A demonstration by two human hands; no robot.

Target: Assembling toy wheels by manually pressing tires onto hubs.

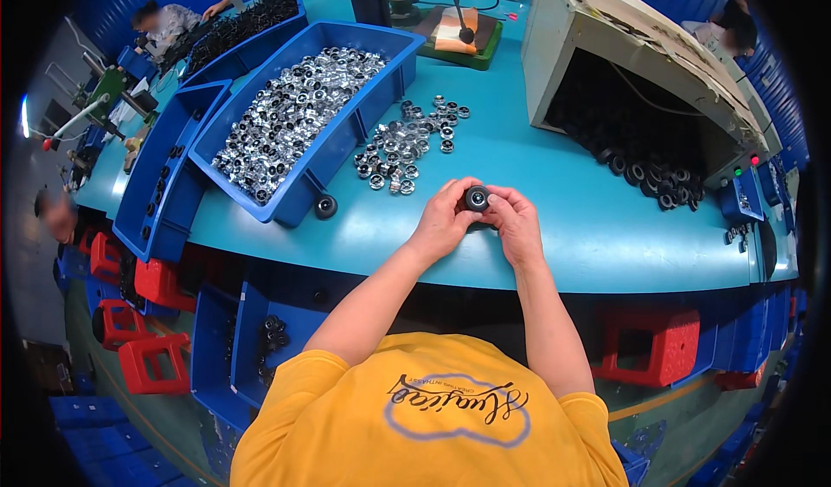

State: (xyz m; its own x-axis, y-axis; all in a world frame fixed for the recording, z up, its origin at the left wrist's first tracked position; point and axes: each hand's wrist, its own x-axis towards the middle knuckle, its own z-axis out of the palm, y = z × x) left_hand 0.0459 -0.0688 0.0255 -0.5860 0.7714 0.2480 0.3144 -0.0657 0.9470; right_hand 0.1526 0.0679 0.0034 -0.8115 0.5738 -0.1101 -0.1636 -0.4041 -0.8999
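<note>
Between my two hands, above the near edge of the teal table, is a small black toy wheel (477,198) with a silvery hub. My left hand (446,216) grips it from the left, and the fingers of my right hand (512,217) close on its right side. Loose chrome wheel hubs (400,145) lie scattered on the table beyond my left hand. A single black wheel (325,206) sits by the corner of a large blue bin (351,132), which is heaped with more chrome hubs.
To the right stands a box-like metal cabinet (545,63) with black tyres (645,175) spilling from its opening. A narrow blue tray (186,188) with a few wheels flanks the big bin. Red stools (653,348) stand below the table. Other people sit at the far left and right.
</note>
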